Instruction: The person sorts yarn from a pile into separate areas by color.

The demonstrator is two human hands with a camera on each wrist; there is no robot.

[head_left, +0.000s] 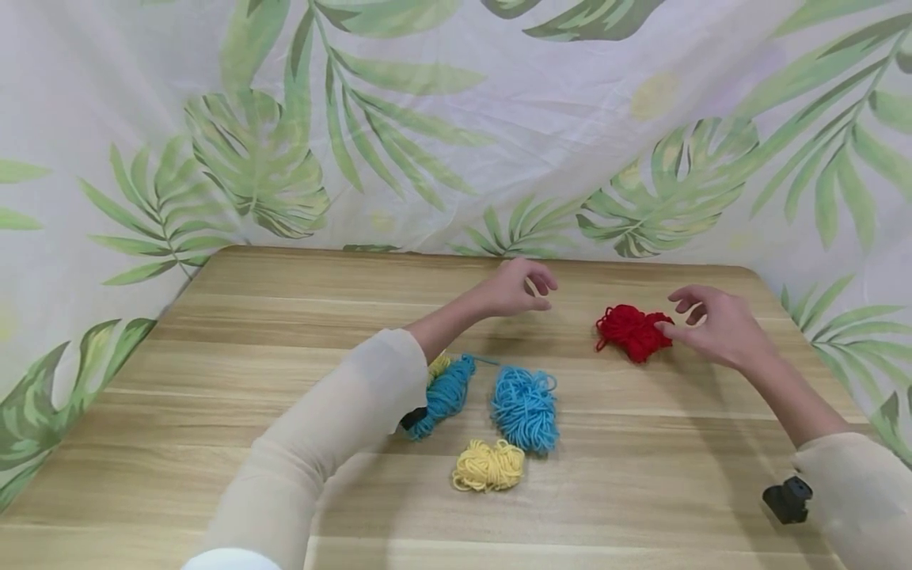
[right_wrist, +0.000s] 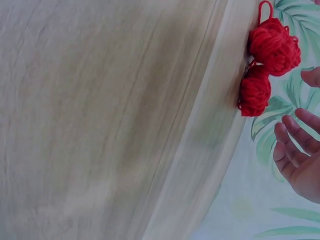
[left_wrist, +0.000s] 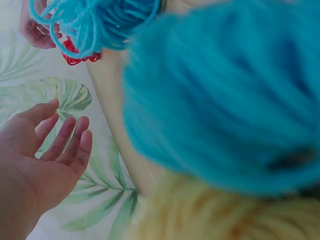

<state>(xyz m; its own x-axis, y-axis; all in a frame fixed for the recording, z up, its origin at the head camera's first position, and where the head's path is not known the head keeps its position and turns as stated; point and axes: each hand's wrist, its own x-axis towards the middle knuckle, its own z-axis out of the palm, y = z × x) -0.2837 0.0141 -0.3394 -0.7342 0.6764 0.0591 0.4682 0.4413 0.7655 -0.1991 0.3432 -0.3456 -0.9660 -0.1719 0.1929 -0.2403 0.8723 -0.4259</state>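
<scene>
Both hands are empty, fingers loosely bent and a clear gap left to each thumb: the left hand [head_left: 514, 290] is raised toward the far edge of the tabletop [head_left: 321, 317], the right hand [head_left: 721, 326] beside the red yarn [head_left: 632, 333], which lies toward the far right corner. In the head view the right thumb overlaps this yarn; the right wrist view shows them apart. The left sleeve [head_left: 349, 412] mostly hides a yellow bundle [head_left: 438, 366] from the head view; the left wrist view shows yellow yarn [left_wrist: 200, 215] close up, against a blurred blue bundle [left_wrist: 220, 95].
</scene>
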